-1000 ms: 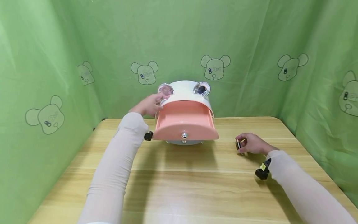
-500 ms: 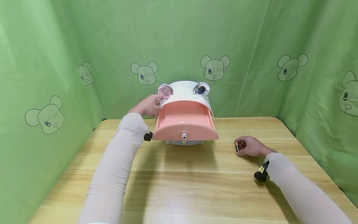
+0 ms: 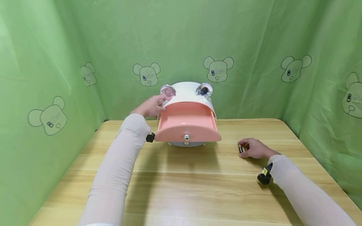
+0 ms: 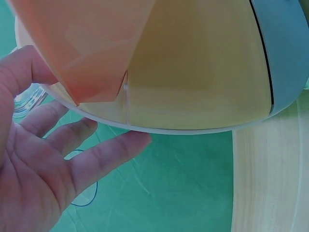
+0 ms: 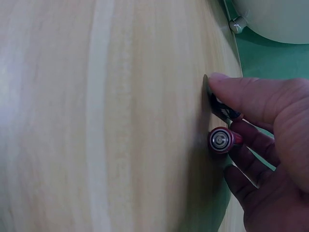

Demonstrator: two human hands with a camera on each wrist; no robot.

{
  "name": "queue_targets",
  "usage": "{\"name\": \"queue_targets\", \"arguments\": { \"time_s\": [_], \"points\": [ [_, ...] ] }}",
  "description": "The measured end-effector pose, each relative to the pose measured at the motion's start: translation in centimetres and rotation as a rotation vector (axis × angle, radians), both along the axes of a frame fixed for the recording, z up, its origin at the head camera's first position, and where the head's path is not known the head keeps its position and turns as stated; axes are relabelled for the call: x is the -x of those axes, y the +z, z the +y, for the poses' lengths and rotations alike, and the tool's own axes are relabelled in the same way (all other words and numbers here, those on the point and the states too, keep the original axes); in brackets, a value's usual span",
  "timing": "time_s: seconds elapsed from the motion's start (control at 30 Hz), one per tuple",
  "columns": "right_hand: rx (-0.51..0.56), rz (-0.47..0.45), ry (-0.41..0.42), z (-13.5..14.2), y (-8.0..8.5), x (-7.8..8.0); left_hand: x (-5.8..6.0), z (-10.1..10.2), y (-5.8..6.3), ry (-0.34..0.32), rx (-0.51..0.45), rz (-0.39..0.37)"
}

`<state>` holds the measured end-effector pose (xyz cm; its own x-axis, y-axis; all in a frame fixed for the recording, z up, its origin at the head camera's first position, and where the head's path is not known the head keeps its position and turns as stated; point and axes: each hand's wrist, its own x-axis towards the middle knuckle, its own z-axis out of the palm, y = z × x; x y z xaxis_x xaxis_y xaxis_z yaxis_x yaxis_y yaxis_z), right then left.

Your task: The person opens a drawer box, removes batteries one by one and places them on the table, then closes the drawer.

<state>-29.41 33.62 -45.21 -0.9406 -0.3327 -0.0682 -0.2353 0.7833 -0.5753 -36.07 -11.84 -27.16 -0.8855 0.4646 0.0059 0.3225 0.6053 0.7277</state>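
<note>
A white, frog-like drawer box (image 3: 185, 91) stands at the back of the table, its pink drawer (image 3: 188, 131) pulled out. My left hand (image 3: 151, 106) rests on the box's left side by one eye; in the left wrist view its fingers (image 4: 104, 162) lie fairly straight against the outer rim. To the right of the box, my right hand (image 3: 255, 148) holds small batteries (image 3: 240, 148) low over the tabletop. The right wrist view shows a red battery (image 5: 220, 140) end-on by the fingers and a dark one (image 5: 223, 107) under the thumb, partly hidden.
The wooden table (image 3: 181, 188) has a lower grey drawer front (image 3: 188, 144) standing just above it, under the pink one. Green curtains (image 3: 181, 37) with bear heads close in the back and both sides.
My right hand has shifted slightly toward me and turned the batteries a little in its fingers. The left hand, the box and the drawer stay as they were.
</note>
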Motion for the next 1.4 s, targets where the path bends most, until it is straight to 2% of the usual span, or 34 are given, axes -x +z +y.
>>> {"name": "queue_targets", "arguments": {
  "time_s": [0.27, 0.6, 0.9, 1.0, 1.1, 1.23, 1.4],
  "points": [
    [0.019, 0.013, 0.013, 0.1, -0.1, 0.1, 0.2, 0.0, 0.0, 0.003, 0.025, 0.0],
    [0.017, -0.013, -0.006, 0.0, 0.5, 0.1, 0.3, 0.0, 0.0, -0.002, 0.024, -0.004],
    [-0.006, 0.115, -0.022, -0.3, 2.3, -0.9, 0.1, -0.1, 0.0, 0.005, 0.004, -0.025],
    [0.022, 0.141, -0.02, -0.9, 3.1, -1.1, 0.0, -0.1, 0.0, 0.009, -0.008, -0.037],
    [0.083, 0.143, 0.012, -2.0, 4.0, -1.6, -0.1, -0.1, 0.0, 0.013, -0.013, -0.036],
    [0.204, 0.067, 0.093, -4.0, 5.3, -2.7, -0.1, -0.1, 0.0, 0.016, -0.03, -0.048],
    [0.345, -0.064, 0.283, -6.7, 6.3, -4.3, -0.2, 0.0, 0.1, 0.016, -0.039, -0.057]
  ]
}}
